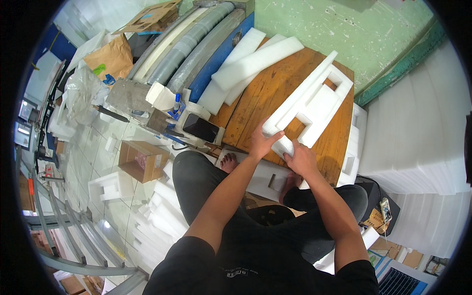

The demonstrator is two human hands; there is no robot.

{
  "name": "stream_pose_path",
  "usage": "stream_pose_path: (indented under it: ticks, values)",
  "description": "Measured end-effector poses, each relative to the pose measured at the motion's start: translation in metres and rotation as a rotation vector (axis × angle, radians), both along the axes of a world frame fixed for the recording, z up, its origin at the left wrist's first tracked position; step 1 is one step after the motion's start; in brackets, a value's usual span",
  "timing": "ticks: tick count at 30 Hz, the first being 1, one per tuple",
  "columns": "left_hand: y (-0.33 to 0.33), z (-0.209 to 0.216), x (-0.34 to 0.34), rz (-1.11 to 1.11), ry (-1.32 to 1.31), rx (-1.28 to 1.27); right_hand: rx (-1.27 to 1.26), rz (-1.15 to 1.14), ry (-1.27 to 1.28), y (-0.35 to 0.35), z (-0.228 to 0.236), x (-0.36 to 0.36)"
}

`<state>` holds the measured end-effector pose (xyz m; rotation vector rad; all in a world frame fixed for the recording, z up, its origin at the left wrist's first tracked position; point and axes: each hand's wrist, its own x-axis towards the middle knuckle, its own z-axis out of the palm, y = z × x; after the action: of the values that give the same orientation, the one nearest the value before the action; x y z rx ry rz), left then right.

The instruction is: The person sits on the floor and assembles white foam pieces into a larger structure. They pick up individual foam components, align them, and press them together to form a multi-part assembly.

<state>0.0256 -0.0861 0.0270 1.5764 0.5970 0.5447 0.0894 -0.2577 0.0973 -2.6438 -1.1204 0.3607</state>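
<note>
A long white foam packing insert [319, 105] with rectangular cut-outs lies slantwise over the wooden table [260, 115], its near end at the table's front edge. My left hand [264, 141] grips the near left corner, thumb lying across the top. Close beside it, my right hand [301, 158] holds the near right corner, fingers bent over the edge. Part of the fingers of both hands is hidden under or behind the foam. Several flat white foam strips [255, 61] lie overlapped at the far left of the table.
Tall stacks of white foam sheets [413, 137] stand at the right, against the table's side. Left of the table are wrapped rolls [189, 44], a dark phone-like device [200, 128] and an opened cardboard box [143, 161]. Foam offcuts [157, 216] cover the floor by my left leg.
</note>
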Motion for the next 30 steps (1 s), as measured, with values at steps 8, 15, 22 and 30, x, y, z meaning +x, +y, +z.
stream_pose_path:
  ticks: [8, 15, 22, 30]
  values:
    - [0.0019, -0.0017, -0.0003, -0.005, 0.001, 0.015, -0.008, -0.003, 0.009, 0.0012, 0.0001, 0.0002]
    - [0.0019, -0.0023, 0.0004, -0.009, 0.002, 0.021, -0.011, 0.0, 0.008, 0.0007, 0.0006, 0.0001]
    - [0.0001, 0.003, -0.0008, 0.001, 0.012, 0.031, 0.006, 0.005, -0.01, -0.0005, -0.0016, 0.0004]
    - [0.0003, 0.0035, -0.0011, 0.001, 0.022, 0.03, 0.007, 0.003, -0.007, 0.0002, -0.0022, 0.0007]
